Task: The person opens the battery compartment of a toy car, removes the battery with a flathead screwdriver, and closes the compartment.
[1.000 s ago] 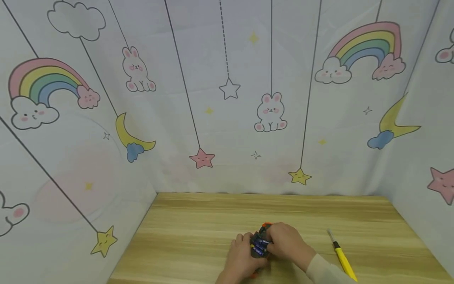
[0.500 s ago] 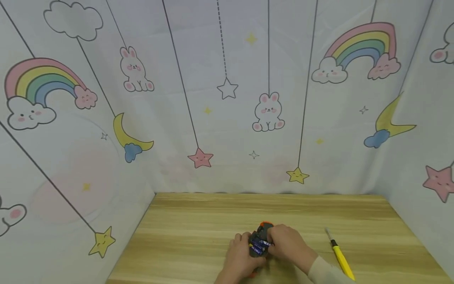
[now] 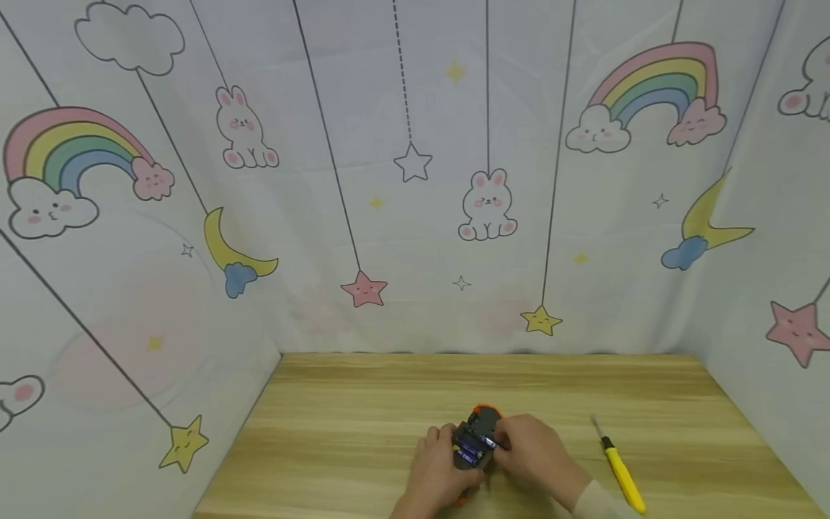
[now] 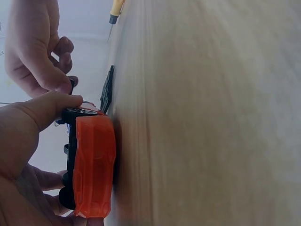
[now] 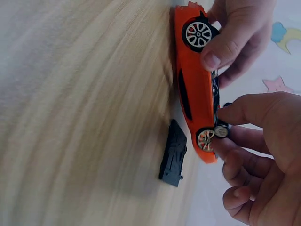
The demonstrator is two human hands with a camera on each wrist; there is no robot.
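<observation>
An orange toy car lies upside down on the table, its dark underside and battery compartment facing up. My left hand grips it round the sides; in the left wrist view the thumb lies by a wheel. Blue batteries sit in the compartment. Between the thumb and fingers of my right hand is a battery, raised out at one end, close to the wheel. A black battery cover lies on the table beside the car; in the head view it is hidden.
A screwdriver with a yellow handle lies on the wooden table to the right of the hands. White curtains printed with rainbows, stars and rabbits stand behind the table and at both sides.
My right hand has shifted slightly right and away from the compartment, with the battery tipping up in its fingers. More of the car's underside shows. The left hand keeps its grip.
</observation>
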